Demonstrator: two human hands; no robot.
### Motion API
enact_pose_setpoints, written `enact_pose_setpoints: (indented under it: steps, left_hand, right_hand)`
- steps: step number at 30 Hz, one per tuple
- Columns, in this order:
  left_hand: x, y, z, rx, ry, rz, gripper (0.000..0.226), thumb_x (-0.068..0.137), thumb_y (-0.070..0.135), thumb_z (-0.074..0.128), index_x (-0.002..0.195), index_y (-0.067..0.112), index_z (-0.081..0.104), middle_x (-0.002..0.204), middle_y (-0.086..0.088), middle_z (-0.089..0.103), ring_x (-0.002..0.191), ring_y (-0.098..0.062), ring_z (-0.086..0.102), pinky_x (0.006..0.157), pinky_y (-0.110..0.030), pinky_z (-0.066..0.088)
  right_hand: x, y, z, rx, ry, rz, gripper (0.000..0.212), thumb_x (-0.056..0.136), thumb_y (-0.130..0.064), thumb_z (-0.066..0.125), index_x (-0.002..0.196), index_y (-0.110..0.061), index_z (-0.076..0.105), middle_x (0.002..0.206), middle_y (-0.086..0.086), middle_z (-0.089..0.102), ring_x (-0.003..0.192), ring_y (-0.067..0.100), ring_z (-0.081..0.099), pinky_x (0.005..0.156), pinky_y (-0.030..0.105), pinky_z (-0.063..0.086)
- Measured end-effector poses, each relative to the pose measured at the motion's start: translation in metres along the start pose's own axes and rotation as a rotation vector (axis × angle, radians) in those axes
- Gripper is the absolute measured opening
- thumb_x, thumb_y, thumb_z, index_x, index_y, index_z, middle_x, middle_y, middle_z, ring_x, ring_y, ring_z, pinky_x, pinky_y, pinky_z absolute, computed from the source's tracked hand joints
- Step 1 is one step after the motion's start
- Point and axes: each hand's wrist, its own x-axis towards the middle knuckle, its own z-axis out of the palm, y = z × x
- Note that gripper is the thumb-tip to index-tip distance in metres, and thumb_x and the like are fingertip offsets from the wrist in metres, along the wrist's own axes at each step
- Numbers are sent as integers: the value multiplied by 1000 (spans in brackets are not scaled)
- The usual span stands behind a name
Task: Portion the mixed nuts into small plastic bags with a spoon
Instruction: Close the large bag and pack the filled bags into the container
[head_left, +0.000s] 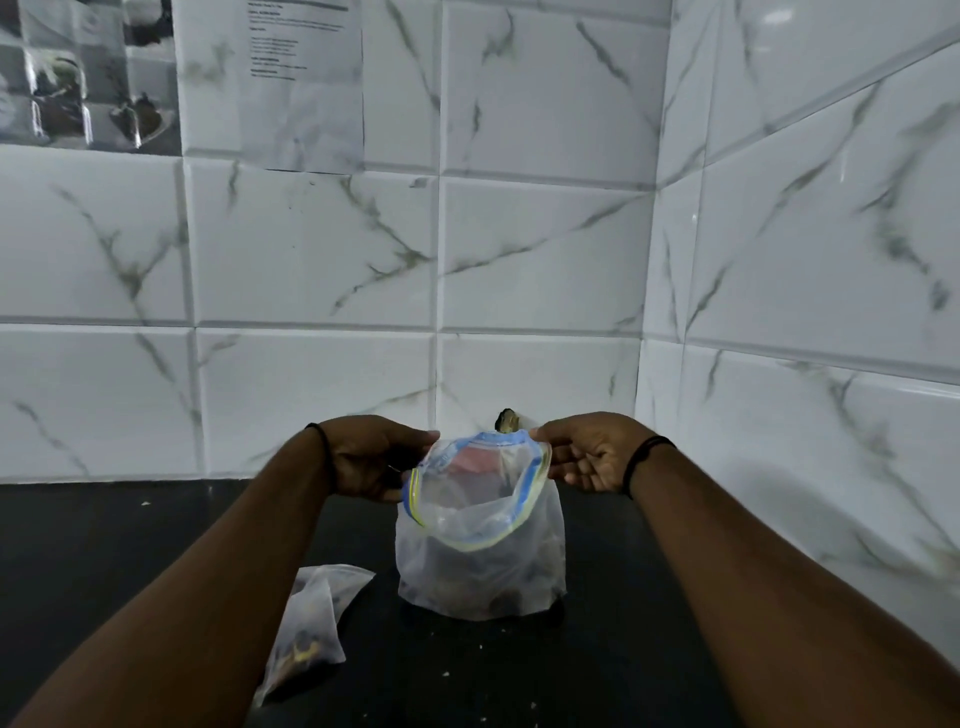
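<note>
**Both hands hold the zip bag's mouth open over the desk**

At the near left of the dark desk (130, 561) lies one small plastic bag (311, 618) on its side, with dark nuts showing through the film; it looks already portioned. Just beyond it, the left hand (371, 457) pinches the left rim of the upright zip bag (480, 540), its fingers (410, 441) curled onto the blue-and-yellow seal. The bag stands on the desk in the middle of the scene, near the tiled wall (311, 249), with a dark heap of mixed nuts (467, 577) in its lower half. A small dark thing (508, 420) pokes up behind the far rim; what it is cannot be told. At the right, the right hand (587, 452) pinches the opposite rim, thumb and forefinger on the seal and the other fingers loosely curled beneath.

The step in hand appears to be spreading the mouth. To do it well, pull the two rims evenly apart and keep the base planted on the desk, so that the bag neither tips nor spills.

Counted: two bags, two hands, and a black band on each wrist. No spoon shows. A few pale crumbs dot the desk.
</note>
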Motion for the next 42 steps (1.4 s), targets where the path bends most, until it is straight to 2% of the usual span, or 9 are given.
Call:
enact_pose_setpoints:
  steps: [6,8,14,19,22,26,29,36,42]
  left_hand:
    - [-1,5,1,68,-66,24,29,73,24,73,96,8,69,90,-8,68,79,-20,61,78,-33,48]
    - [-2,8,5,145,15,66,4,80,9,68,83,8,68,82,-10,67,69,-21,63,68,-31,54]
    - [-11,14,13,540,400,241,19,78,-10,62,80,9,65,64,-9,54,43,-18,46,37,-19,41]
    - [-11,17,21,779,654,335,17,80,5,54,79,18,65,71,-6,64,56,-23,61,45,-28,52]
    - [-12,20,21,912,747,291,11,80,13,51,85,16,61,84,-8,68,72,-29,68,63,-35,59]
    - [-16,18,19,775,656,149,18,83,14,55,68,3,56,43,-11,59,31,-24,53,39,-21,43]
    - [-17,16,17,729,766,187,21,84,19,57,68,7,57,41,-5,57,30,-19,52,41,-19,42]
    - [-15,11,20,207,398,101,42,92,46,60,75,8,54,64,-8,53,51,-19,46,50,-23,37]
    - [-11,3,9,-80,27,45,20,76,32,68,72,14,60,65,1,57,54,-12,52,48,-22,45]
  right_hand:
    - [0,1,4,28,103,-88,7,84,-6,69,80,-2,66,56,6,59,35,7,47,33,16,37]
    - [0,0,5,-52,173,-179,6,83,1,65,79,-2,62,58,9,53,38,10,41,33,16,32]
    - [-3,-3,1,-681,451,-610,15,77,-9,63,70,-22,60,69,-8,62,59,13,60,52,23,41]
    - [-6,0,4,-1015,616,-710,20,80,-7,52,81,-26,55,65,-6,52,64,21,52,53,27,34]
    - [-1,7,2,-887,660,-617,9,82,-10,52,89,-16,54,71,2,59,67,26,56,55,30,41]
    - [-1,13,-2,-270,414,-332,24,88,-22,61,86,2,62,66,14,69,50,27,63,49,30,53]
    - [-11,12,1,20,222,-230,35,90,-30,71,92,4,62,69,17,67,50,24,64,44,24,51]
    - [-13,7,13,20,45,-197,14,85,-9,76,82,-4,63,76,12,63,60,18,63,62,28,57]
    - [-10,10,17,142,93,-190,12,93,-9,64,84,-3,60,63,10,64,59,23,62,64,34,57]
